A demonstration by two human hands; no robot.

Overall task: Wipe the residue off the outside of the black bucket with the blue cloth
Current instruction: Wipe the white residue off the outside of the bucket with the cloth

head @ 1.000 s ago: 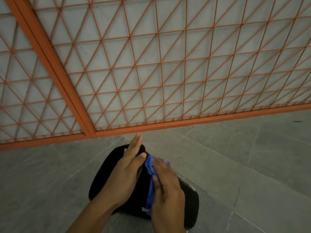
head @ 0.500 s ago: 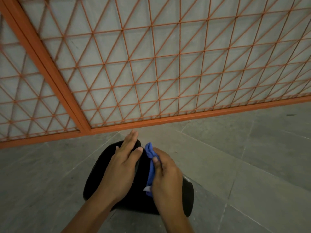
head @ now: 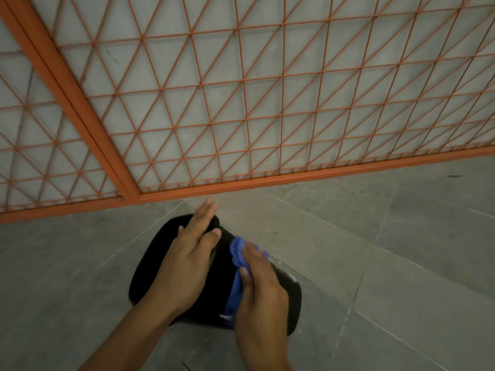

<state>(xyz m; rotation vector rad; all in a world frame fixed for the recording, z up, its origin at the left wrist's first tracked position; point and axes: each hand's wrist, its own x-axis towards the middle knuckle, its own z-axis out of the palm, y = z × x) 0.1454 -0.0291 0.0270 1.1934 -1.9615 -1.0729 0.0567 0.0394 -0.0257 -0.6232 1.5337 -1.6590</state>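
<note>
The black bucket (head: 155, 263) lies on its side on the grey floor, low in the middle of the view. My left hand (head: 191, 257) rests flat on its upper side, fingers straight and pointing away from me. My right hand (head: 261, 293) presses the bunched blue cloth (head: 237, 274) against the bucket's outside, thumb over the cloth. Pale residue shows on the bucket's right edge (head: 285, 273). Much of the bucket is hidden under both hands.
An orange metal lattice gate (head: 241, 108) with a thick orange frame (head: 294, 178) stands just beyond the bucket. Grey stone floor tiles (head: 388, 250) spread to the left and right.
My right hand and the blue cloth have slid a little along the bucket's side. My left hand stays flat on the bucket.
</note>
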